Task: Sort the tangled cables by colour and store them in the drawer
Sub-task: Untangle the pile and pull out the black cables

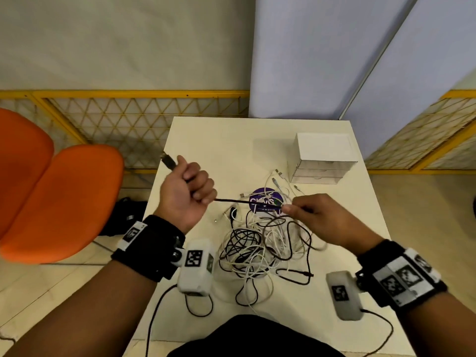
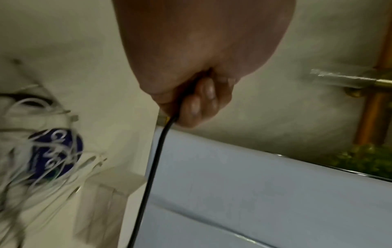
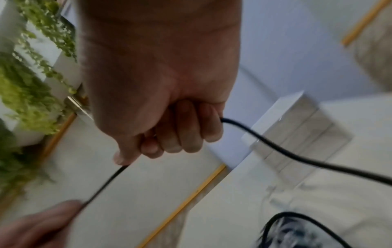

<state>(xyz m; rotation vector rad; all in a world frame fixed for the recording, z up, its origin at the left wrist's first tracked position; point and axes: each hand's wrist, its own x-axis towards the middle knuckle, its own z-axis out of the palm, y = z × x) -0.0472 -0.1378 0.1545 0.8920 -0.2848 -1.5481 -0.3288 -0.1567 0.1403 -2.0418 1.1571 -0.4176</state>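
A black cable (image 1: 233, 201) is stretched taut between both hands above the white table (image 1: 211, 140). My left hand (image 1: 189, 188) grips it in a fist near its USB plug (image 1: 168, 161), which sticks out past the thumb. My right hand (image 1: 304, 208) pinches the same cable further along; it runs on through the curled fingers (image 3: 186, 134). Below them lies a tangle of black and white cables (image 1: 260, 243). A small white drawer unit (image 1: 322, 157) stands at the back right, its drawers closed. In the left wrist view the cable (image 2: 152, 167) hangs from my fist (image 2: 191, 100).
A round purple sticker (image 1: 265, 202) lies under the cables. An orange chair (image 1: 51, 197) stands left of the table, with a black bag (image 1: 123, 217) on the floor. A yellow mesh fence (image 1: 144, 117) and pale partition panels (image 1: 322, 55) stand behind.
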